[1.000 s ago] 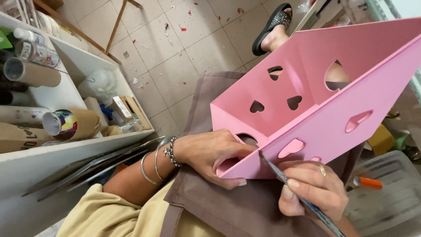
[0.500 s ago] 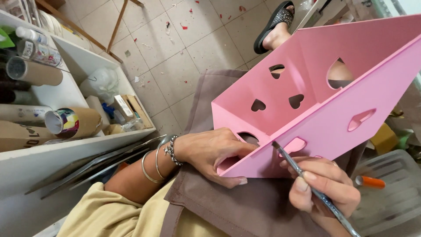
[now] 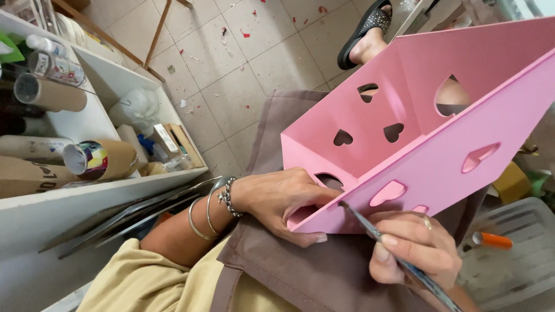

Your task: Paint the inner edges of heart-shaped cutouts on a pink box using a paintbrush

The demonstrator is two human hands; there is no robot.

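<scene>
Pink wooden box (image 3: 416,144), open-topped, heart-shaped cutouts in its walls; lies tilted on its side across the person's lap, on a brown apron (image 3: 324,271), one corner pointing down toward the body.

Fine paintbrush (image 3: 370,228), dark handle, tip touching the box's lower edge just beside a heart cutout (image 3: 388,192).

Right hand (image 3: 413,251), fingers pinched round the brush handle in a pen grip, a ring on one finger; rests just under the box wall.

Left hand (image 3: 283,199), bracelets and bangles at the wrist, fingers curled round the box's low corner, thumb underneath, steadying it.

Risks, as judged from this pose:
- The box is propped only on the lap and by the left hand's grip at a single corner (a narrow support for so long a piece); if that grip loosens, the box could pivot and drag the edge across the bristles, smearing the line.
- The brush works close to a cutout; a small wobble could carry the tip over the rim into the heart.
- Left fingertips sit near the painted edge and could smudge it if it is wet (wetness cannot be told).

Surroundings: white shelf unit (image 3: 87,196) at left with cardboard tubes (image 3: 98,159) and bottles; tiled floor (image 3: 231,63) speckled with scraps; orange-capped marker (image 3: 491,240) on a grey plastic lid at right; a sandalled foot (image 3: 364,37) beyond.
</scene>
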